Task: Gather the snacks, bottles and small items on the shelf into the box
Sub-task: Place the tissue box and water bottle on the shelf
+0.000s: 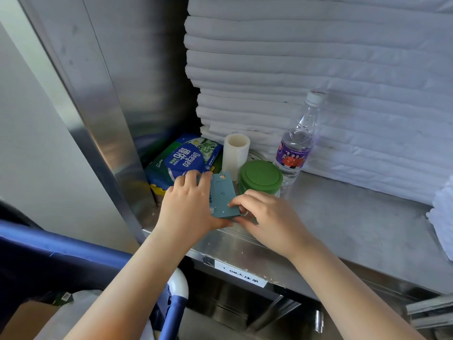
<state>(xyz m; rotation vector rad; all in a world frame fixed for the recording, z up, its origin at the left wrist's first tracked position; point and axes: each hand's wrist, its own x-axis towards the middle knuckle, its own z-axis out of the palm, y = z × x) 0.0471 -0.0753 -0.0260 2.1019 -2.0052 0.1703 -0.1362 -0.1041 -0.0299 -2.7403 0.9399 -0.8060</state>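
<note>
The left hand (188, 204) grips the long left edge of a small flat teal cardboard packet (224, 197), fingers curled over its far corner. The right hand (267, 222) pinches the near right corner with bent fingertips. Two hands on so light a thing suggests it is being squared up or lifted off the front lip of the brushed steel shelf (343, 217), where it lies. It has not yet gone toward the box.

Just behind it stand a clear jar with a round green lid (259, 177) and a white upright roll (236, 153), close enough that a careless lift could knock them. Left of these lies a blue-and-green soft pack of wipes (181, 160). To the right stands a clear plastic water bottle with a purple label (296, 148), against a tall stack of folded white linen (294, 57).

Brown cardboard (27, 317) shows at the lower left, likely the box, though I cannot be sure.
</note>
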